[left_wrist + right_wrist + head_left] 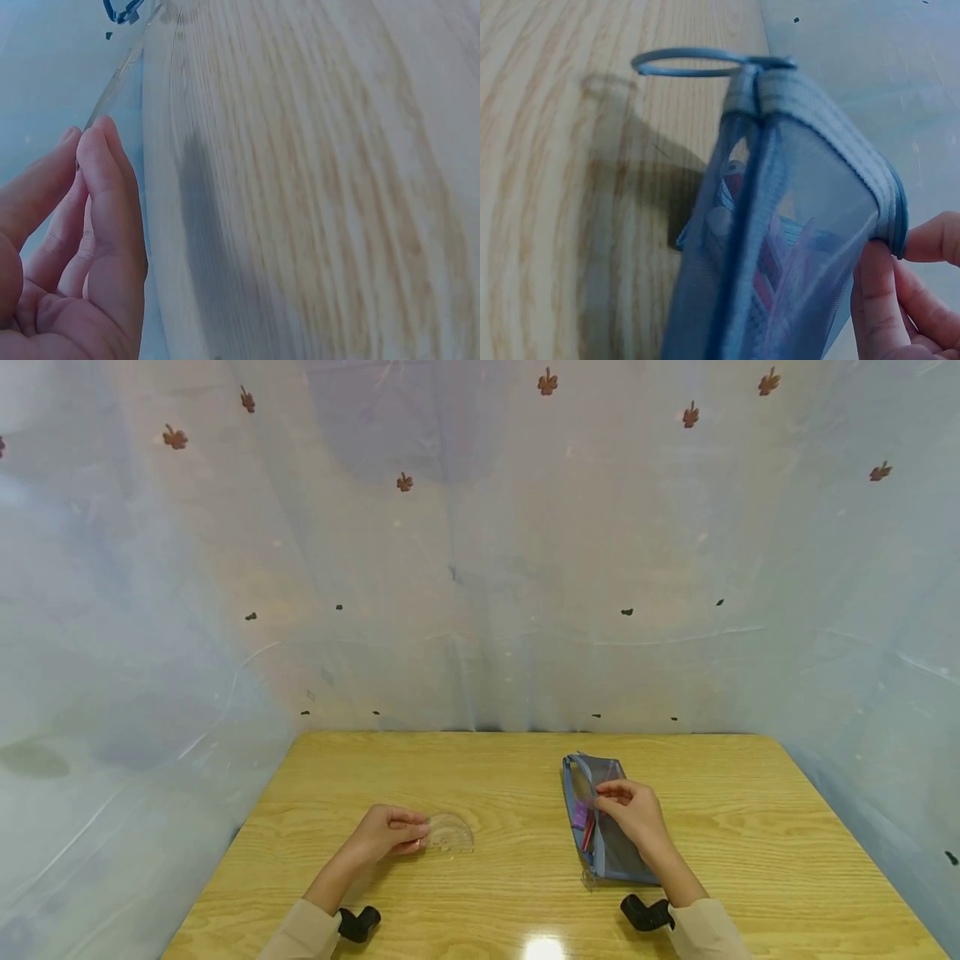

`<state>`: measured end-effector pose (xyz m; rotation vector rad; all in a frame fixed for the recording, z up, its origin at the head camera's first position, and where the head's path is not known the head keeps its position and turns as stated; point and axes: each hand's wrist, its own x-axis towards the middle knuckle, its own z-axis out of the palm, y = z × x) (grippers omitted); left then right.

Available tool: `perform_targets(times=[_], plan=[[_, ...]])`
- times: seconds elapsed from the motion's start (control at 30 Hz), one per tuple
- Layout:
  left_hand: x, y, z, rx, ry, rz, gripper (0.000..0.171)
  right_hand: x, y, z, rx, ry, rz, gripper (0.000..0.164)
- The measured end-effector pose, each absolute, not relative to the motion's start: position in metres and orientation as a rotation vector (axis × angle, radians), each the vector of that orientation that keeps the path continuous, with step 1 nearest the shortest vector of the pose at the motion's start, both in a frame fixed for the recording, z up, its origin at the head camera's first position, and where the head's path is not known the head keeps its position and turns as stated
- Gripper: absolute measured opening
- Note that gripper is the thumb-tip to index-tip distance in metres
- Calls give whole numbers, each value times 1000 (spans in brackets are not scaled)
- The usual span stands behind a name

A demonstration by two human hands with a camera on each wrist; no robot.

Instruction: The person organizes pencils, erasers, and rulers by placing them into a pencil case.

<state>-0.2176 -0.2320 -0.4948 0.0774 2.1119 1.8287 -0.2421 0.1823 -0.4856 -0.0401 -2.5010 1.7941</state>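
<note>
My left hand (386,833) pinches a clear protractor (450,833) by its left end, just above the table. In the left wrist view the protractor (112,86) appears edge-on between thumb and fingertips. To the right, a blue mesh pencil case (618,852) lies with its zipper side open. My right hand (632,810) pinches the zippered edge of its opening between thumb and fingers. Inside the case are a purple item (580,815) and a red item (588,832); through the mesh in the right wrist view, several pen-like things show, their exact kinds unclear.
The wooden table (510,777) carries the case and lies under both hands. A pale sheet (480,568) with leaf shapes hangs behind it and at both sides. A ring (690,62) sticks out from the case's end. Black wrist mounts (360,924) sit on both wrists.
</note>
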Motion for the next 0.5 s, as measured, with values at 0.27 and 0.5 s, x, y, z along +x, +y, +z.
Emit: perform_targets(times=[0.27,0.5], plan=[[-221,-226,-498,87,2123,1833,39,-242,182,-484,-49,-2499,1794,22],[-224,-219,-499,120,2110,1850,39,-243,183,-485,-49,-2507,1769,22]])
